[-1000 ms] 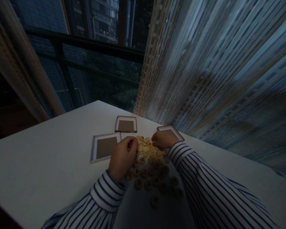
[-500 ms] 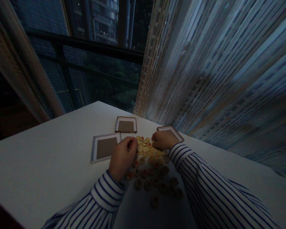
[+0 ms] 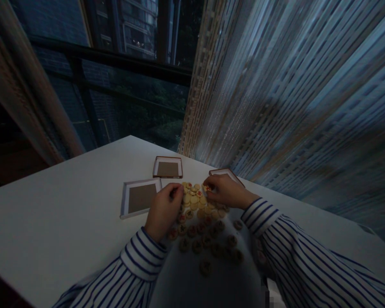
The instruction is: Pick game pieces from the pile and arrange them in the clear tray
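Note:
Round wooden Chinese chess pieces (image 3: 194,199) lie in a loose heap on the white table, some face down and plain, others showing red or dark characters. At the heap's left side, my left hand (image 3: 164,208) is closed with curled fingers; a dark reddish patch shows inside, too dim to name. My right hand (image 3: 230,191) hovers at the far right of the heap. Its thumb and fingers pinch a chess piece (image 3: 207,188) with a red mark. Nearer my body, several darker pieces (image 3: 205,267) lie spread in shadow.
An open shallow box (image 3: 142,198) lies left of my left hand. Another open box part (image 3: 168,167) sits behind the heap, and a third (image 3: 226,172) is partly hidden behind my right hand. A string curtain (image 3: 244,107) hangs along the table's (image 3: 67,205) far right edge, beside a window.
My right hand has shifted slightly right and its pinch has opened wider, with a red-marked piece now visible between the fingers. My left hand has barely moved.

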Action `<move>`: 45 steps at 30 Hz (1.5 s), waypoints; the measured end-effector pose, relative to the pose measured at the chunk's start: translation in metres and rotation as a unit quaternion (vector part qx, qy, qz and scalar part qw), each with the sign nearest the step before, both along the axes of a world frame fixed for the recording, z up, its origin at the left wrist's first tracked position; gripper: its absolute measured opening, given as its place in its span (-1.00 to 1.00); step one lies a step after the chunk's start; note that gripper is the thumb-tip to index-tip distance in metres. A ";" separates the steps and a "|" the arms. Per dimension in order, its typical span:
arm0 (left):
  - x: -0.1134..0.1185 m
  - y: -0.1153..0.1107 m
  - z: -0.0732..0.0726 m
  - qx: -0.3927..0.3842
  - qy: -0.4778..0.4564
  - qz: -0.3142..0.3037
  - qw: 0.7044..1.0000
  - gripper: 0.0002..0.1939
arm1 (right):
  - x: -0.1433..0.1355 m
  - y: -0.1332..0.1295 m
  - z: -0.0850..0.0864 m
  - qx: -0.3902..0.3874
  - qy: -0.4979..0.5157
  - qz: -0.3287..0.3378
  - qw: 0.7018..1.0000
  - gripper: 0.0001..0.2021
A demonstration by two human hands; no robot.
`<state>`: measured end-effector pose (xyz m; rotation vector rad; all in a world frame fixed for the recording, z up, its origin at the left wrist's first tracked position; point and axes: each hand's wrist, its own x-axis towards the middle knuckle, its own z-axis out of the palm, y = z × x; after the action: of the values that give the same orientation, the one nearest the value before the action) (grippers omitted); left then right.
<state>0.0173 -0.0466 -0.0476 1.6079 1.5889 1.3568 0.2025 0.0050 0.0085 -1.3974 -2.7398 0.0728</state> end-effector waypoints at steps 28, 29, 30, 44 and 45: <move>0.008 -0.006 0.003 -0.161 -0.317 -0.253 0.900 -0.59 | -0.008 -0.044 -0.008 0.050 0.289 0.110 0.950 -0.79; 0.008 -0.006 0.003 -0.163 -0.316 -0.252 0.900 -0.60 | -0.007 -0.045 -0.009 0.049 0.294 0.107 0.948 -0.79; 0.009 -0.006 0.002 -0.164 -0.314 -0.253 0.900 -0.60 | -0.007 -0.045 -0.010 0.046 0.300 0.102 0.947 -0.79; 0.013 -0.013 0.006 -0.137 -0.304 -0.276 0.902 -0.63 | 0.000 -0.060 -0.008 0.007 0.372 0.081 0.925 -0.79; 0.013 -0.014 0.007 -0.134 -0.305 -0.277 0.901 -0.63 | 0.001 -0.063 -0.007 0.006 0.370 0.075 0.926 -0.79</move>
<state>0.0303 -0.0607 -0.0405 1.1688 0.8115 1.1069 0.2034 -0.0576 0.0012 -0.8892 -2.1814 0.4817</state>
